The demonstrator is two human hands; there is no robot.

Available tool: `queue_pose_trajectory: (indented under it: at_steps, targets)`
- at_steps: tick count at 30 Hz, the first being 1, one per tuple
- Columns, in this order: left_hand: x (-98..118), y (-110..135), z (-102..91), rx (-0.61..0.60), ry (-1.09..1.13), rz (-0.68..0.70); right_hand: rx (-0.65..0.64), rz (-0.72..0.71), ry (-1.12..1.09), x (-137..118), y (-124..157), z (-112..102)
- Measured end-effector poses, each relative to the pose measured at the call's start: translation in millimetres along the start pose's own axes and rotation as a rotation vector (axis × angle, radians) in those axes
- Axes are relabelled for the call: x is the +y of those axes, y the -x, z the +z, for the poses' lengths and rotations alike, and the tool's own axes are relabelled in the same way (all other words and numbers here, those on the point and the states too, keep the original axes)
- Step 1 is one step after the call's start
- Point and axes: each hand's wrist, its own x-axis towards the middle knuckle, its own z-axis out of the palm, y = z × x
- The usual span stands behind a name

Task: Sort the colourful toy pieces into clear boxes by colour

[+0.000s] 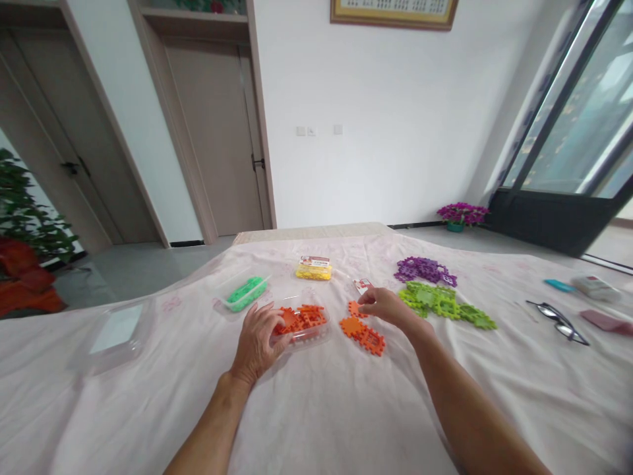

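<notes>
Clear box (309, 339), just right of left hand (260, 334), is being clamped at edge between thumb and fingers. Orange piece (354, 309) is being pinched under right hand (384, 305); joined orange pieces (363, 334) are being kept just nearer.

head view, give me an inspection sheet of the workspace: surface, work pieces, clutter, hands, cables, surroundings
surface: rumpled pale cloth over a table
work pieces: orange gear-edged pieces in a clear plastic box; loose orange pieces to its right
clutter: purple pieces, lime-green pieces, boxed yellow pieces, boxed green pieces, eyeglasses
hands: left hand over the box's left end; right hand with fingertips at a loose orange piece, grip unclear
cables: nothing seen
surroundings: closed door, white wall, magenta flowers on the floor
</notes>
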Motion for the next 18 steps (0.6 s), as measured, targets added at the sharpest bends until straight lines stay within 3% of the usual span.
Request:
queue_pose_trajectory:
  at_steps: [7,11,18]
  targets:
    - [-5,2,2.5,0.047,0.017,-0.024,-0.060,0.151,0.341,-14,11,11]
    - [-13,4,6.7,0.038,0.065,-0.037,-0.085,0.134,0.342,-22,12,22]
    - [-20,6,13.1,-0.039,0.158,-0.113,-0.075,0.130,0.252,-23,11,23]
